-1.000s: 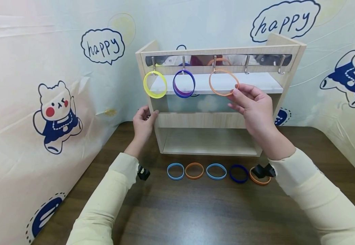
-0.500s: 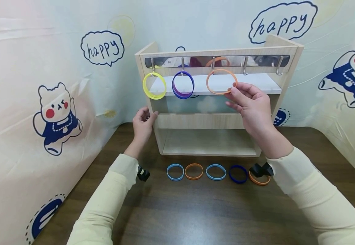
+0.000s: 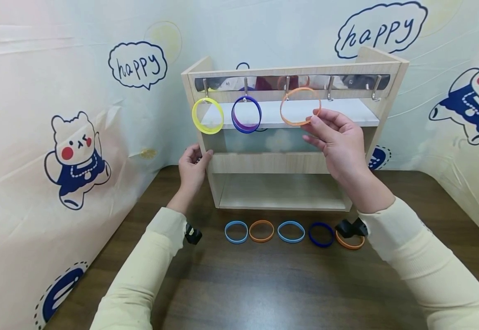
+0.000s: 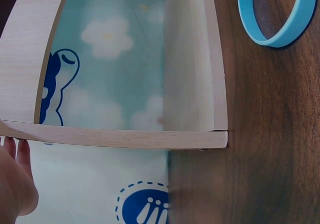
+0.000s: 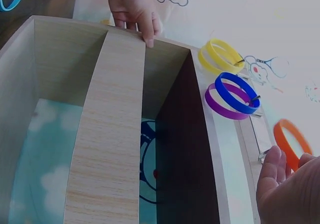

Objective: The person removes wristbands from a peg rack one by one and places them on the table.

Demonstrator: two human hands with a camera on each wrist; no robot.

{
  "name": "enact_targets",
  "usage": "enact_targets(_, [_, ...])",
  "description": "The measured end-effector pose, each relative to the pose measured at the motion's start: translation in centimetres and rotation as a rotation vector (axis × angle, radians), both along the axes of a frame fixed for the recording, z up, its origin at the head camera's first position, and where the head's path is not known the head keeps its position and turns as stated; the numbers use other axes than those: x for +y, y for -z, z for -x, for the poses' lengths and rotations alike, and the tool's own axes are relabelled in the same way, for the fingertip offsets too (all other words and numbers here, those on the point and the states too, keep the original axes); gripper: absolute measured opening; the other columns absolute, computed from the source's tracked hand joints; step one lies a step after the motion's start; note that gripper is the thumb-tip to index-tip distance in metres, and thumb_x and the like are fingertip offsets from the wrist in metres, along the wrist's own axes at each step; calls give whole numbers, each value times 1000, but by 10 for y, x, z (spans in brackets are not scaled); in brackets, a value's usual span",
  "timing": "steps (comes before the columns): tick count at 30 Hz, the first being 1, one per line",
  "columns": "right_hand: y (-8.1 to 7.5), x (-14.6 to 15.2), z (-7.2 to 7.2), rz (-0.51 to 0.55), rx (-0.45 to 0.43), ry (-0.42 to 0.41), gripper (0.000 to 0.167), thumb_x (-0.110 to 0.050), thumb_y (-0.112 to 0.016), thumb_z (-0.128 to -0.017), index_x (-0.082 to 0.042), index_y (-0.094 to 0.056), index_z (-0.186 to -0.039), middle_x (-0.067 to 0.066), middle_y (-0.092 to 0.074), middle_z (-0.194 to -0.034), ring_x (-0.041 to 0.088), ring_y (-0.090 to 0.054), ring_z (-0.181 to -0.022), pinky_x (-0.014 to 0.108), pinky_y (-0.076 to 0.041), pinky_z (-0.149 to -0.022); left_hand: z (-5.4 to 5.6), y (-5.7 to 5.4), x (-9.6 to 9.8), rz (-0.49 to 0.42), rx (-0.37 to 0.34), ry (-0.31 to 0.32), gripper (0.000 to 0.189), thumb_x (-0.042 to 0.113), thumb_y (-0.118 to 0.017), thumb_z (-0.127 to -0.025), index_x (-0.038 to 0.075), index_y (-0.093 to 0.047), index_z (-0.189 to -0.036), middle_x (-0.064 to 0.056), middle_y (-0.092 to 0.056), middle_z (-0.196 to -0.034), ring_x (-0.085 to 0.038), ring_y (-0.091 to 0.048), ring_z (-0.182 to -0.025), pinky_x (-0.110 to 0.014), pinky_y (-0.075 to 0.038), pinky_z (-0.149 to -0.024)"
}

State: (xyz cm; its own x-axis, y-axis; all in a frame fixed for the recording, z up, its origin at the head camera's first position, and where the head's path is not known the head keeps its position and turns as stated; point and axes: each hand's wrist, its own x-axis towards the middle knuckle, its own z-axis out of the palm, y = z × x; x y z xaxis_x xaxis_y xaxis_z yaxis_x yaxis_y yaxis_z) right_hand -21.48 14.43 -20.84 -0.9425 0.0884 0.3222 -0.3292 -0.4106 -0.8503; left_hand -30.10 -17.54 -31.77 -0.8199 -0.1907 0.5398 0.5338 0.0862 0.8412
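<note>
Head view: right hand [image 3: 340, 137] pinches an orange wristband [image 3: 281, 110] at its lower right edge, thumb against fingers, the rest loosely spread. Band upright at the third hook [image 3: 287, 86]; contact unclear. Looks like silicone: light, springy, hard to break, probably a little grippy; a firm squeeze would likely oval it. Low hold seems right, leaving the top rim free. Left hand [image 3: 193, 167] lower, well apart from the band, gripping the side panel of the wooden shelf [image 3: 272, 162].

Left wrist view: fingertips on the panel's outer face; light-blue wristband [image 4: 275, 39] on the table [image 4: 270, 149], away from them. Orange band out of view.

Right wrist view: orange band beside right thumb and fingers; exact pinch partly hidden. Blue wristband [image 5: 224, 86] hangs nearby.
</note>
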Motion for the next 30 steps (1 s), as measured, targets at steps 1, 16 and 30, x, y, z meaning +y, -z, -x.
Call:
enact_targets(1, [0,0,0,-1,-2,-1,32,-12,-74,-84,0,-62,-111,13,-64,-104,21,-69,-93,29,-54,-77,4,3,-1,-1,1,-5,27,11,-70,-89,-1,-65,-112,-8,-67,-101,-16,-59,-89,-25,-50,-72])
enact_targets(16, [10,18,-7,-4,-22,-22,34,-12,-75,-84,1,-62,-112,12,-64,-103,20,-69,-92,29,-55,-76,21,17,-5,-10,-16,-30,26,18,-72,-89,6,-66,-112,-8,-66,-103,-18,-58,-90,-26,-48,-73])
enact_targets(30, [34,56,-17,44,-23,-80,22,-5,-71,-86,0,-64,-107,11,-68,-96,20,-70,-84,31,-56,-70,-7,-5,2,18,-12,1,28,9,-69,-90,-2,-64,-114,-13,-65,-105,-18,-59,-93,-25,-49,-74])
